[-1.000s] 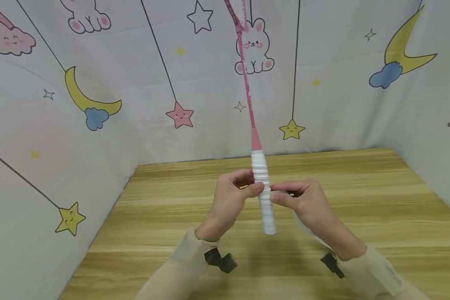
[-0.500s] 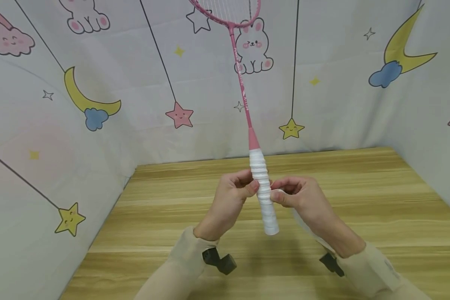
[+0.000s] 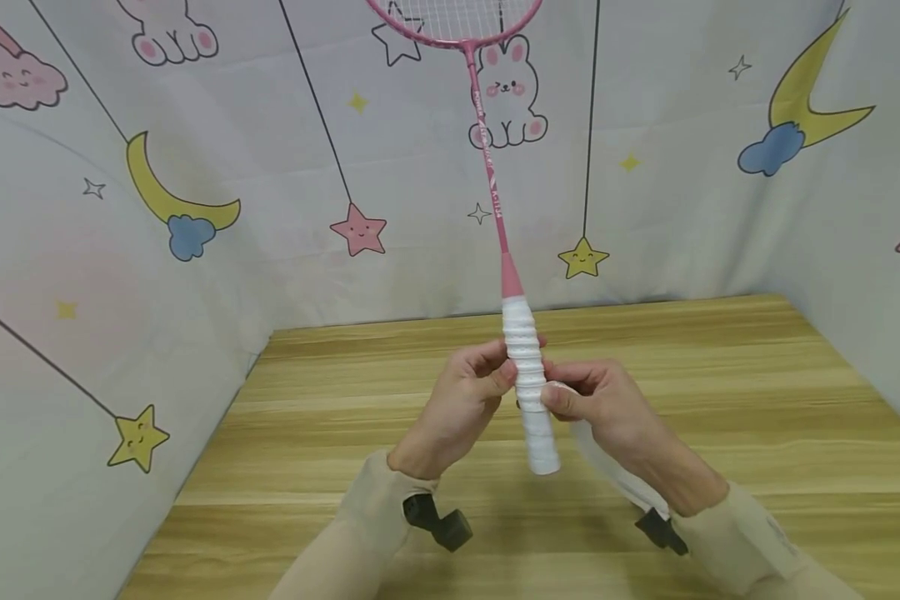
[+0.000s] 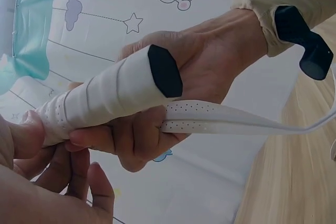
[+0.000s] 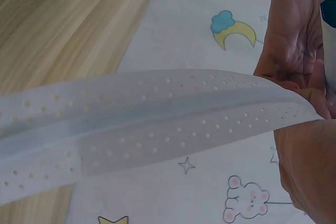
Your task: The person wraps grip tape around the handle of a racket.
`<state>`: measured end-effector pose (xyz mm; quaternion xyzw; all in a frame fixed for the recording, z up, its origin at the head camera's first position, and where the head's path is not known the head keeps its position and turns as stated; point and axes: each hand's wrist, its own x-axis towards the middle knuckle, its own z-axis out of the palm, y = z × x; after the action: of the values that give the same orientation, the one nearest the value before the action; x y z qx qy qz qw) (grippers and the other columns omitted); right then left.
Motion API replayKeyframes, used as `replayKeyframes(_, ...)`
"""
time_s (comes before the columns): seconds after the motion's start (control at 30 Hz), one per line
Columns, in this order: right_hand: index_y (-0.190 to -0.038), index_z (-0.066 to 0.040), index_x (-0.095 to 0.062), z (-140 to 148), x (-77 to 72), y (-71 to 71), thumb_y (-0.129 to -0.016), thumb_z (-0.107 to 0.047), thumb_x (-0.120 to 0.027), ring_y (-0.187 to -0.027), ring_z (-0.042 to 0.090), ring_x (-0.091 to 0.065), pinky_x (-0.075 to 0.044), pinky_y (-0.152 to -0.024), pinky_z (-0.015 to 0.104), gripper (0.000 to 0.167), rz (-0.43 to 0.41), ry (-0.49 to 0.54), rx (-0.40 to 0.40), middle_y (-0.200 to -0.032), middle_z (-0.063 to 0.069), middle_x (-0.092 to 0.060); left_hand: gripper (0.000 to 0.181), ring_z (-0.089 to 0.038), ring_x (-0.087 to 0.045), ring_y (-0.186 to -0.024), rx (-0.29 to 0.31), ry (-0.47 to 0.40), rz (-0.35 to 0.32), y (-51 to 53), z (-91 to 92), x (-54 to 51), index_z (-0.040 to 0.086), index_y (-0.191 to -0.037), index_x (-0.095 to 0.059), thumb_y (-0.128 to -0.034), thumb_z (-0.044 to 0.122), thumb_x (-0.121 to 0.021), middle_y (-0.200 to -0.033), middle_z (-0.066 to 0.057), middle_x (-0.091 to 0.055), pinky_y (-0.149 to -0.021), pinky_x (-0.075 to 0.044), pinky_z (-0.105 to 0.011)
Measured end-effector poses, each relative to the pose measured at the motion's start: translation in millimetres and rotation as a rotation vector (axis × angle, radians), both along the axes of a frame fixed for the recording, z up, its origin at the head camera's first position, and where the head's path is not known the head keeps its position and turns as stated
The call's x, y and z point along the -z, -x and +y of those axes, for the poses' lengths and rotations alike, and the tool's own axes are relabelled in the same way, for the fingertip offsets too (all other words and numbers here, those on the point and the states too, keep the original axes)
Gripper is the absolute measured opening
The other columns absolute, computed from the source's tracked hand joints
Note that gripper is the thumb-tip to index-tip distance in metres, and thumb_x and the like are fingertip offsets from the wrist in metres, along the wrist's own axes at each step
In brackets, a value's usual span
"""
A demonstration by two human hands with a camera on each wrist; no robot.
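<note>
A pink badminton racket is held upright above the table, its strung head cut off by the top of the head view. My left hand grips the white handle from the left, thumb across its front. On the handle's right side my right hand pinches a white perforated grip tape against it. Ridged, dotted wraps cover the handle's upper part; the lower part looks smoother. A dark butt cap shows in the left wrist view. The tape's loose length trails back from the right hand toward that wrist.
A wood-grain table lies below the hands. Behind and beside it hangs a white cloth printed with stars, moons and bunnies. Dark camera mounts sit on both wrists.
The racket has turned about its long axis, so its head now faces me more broadly. The hands have stayed nearly in place, and the trailing tape shows more below the right hand.
</note>
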<state>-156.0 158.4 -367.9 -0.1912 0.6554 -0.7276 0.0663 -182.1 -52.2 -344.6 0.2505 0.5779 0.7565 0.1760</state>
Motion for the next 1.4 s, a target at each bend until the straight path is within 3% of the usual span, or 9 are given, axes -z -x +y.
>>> replayKeyframes(0.13,-0.108,-0.034,-0.085,0,-0.6,-1.3,-0.102,-0.014,-0.078,-0.1,0.001,-0.071,-0.06,-0.084,0.02,0.023,0.064,-0.006,0.064,-0.107,-0.017,-0.083,0.091,-0.013,-0.059,-0.138,0.021,0.01,0.029,0.9,-0.8,1.3,-0.017,-0.147,-0.054,-0.0904,0.052,-0.07,-0.127,0.008,-0.076,-0.13,-0.039,-0.041)
replayKeyframes(0.2,-0.111,-0.024,-0.086,0,-1.8,-2.6,-0.101,-0.009,-0.077,-0.099,0.001,-0.072,-0.06,-0.084,0.02,0.02,0.093,-0.026,0.109,-0.105,-0.017,-0.083,0.087,-0.01,-0.064,-0.127,-0.006,0.031,0.051,0.6,-1.3,2.0,-0.013,-0.149,-0.055,-0.094,0.052,-0.071,-0.128,0.001,-0.077,-0.122,-0.046,-0.035)
replayKeyframes(0.33,-0.123,0.009,-0.078,-2,-4.9,-5.6,-0.101,-0.004,-0.076,-0.096,0.002,-0.076,-0.062,-0.085,0.021,0.026,0.123,-0.064,0.181,-0.103,-0.017,-0.083,0.054,-0.008,-0.065,-0.115,-0.135,0.094,0.095,-0.9,0.9,2.9,-0.008,-0.149,-0.059,-0.1085,0.027,-0.07,-0.137,-0.02,-0.071,-0.106,-0.054,-0.028)
replayKeyframes(0.43,-0.125,0.022,-0.068,-5,-6.4,-7.1,-0.1,-0.003,-0.077,-0.097,0.001,-0.076,-0.063,-0.087,0.021,0.036,0.14,-0.075,0.219,-0.103,-0.017,-0.083,0.042,-0.009,-0.065,-0.111,-0.25,0.144,0.113,-2.6,6.0,2.5,-0.005,-0.144,-0.065,-0.1049,0.009,-0.072,-0.133,-0.023,-0.069,-0.1,-0.056,-0.026)
replayKeyframes(0.6,-0.124,0.022,-0.069,-8,-6.7,-8.9,-0.1,-0.005,-0.078,-0.1,0.002,-0.077,-0.063,-0.088,0.021,0.037,0.165,-0.085,0.267,-0.104,-0.018,-0.083,0.041,-0.012,-0.068,-0.101,-0.371,0.195,0.15,-5.3,14.2,3.1,-0.001,-0.132,-0.071,-0.0954,0.009,-0.085,-0.118,-0.014,-0.073,-0.092,-0.059,-0.023)
replayKeyframes(0.8,-0.124,0.018,-0.072,-11,-6.4,-9.3,-0.1,-0.004,-0.078,-0.101,0.002,-0.077,-0.064,-0.089,0.021,0.033,0.168,-0.122,0.284,-0.105,-0.019,-0.082,0.035,-0.012,-0.069,-0.097,-0.43,0.215,0.169,-6.5,16.6,3.9,-0.003,-0.124,-0.072,-0.0947,0.01,-0.086,-0.114,-0.018,-0.075,-0.09,-0.06,-0.023)
replayKeyframes(1.03,-0.123,0.011,-0.077,-9,-8.4,-9.8,-0.1,-0.005,-0.077,-0.101,0.002,-0.076,-0.063,-0.088,0.022,0.028,0.178,-0.208,0.294,-0.112,-0.004,-0.085,0.033,-0.009,-0.07,-0.095,-0.436,0.212,0.155,-6.3,14.3,1.2,-0.005,-0.125,-0.074,-0.0945,0.003,-0.084,-0.117,-0.026,-0.075,-0.086,-0.06,-0.021)
replayKeyframes(1.27,-0.123,0.01,-0.077,-7,-11.3,-10.4,-0.102,-0.008,-0.076,-0.104,0.001,-0.076,-0.063,-0.09,0.022,0.028,0.148,-0.206,0.259,-0.11,-0.017,-0.083,0.031,-0.007,-0.069,-0.093,-0.402,0.164,0.12,-3.3,11.6,0.6,-0.01,-0.127,-0.072,-0.098,-0.001,-0.078,-0.117,-0.028,-0.075,-0.084,-0.06,-0.023)
replayKeyframes(1.4,-0.125,0.01,-0.076,-6,-12.5,-10.4,-0.103,-0.009,-0.075,-0.108,0.001,-0.076,-0.062,-0.094,0.023,0.03,0.1,-0.199,0.246,-0.112,-0.016,-0.083,0.029,-0.008,-0.069,-0.095,-0.388,0.161,0.11,-1.7,10.0,2.3,-0.012,-0.128,-0.071,-0.1003,-0.002,-0.075,-0.119,-0.029,-0.074,-0.087,-0.059,-0.024)
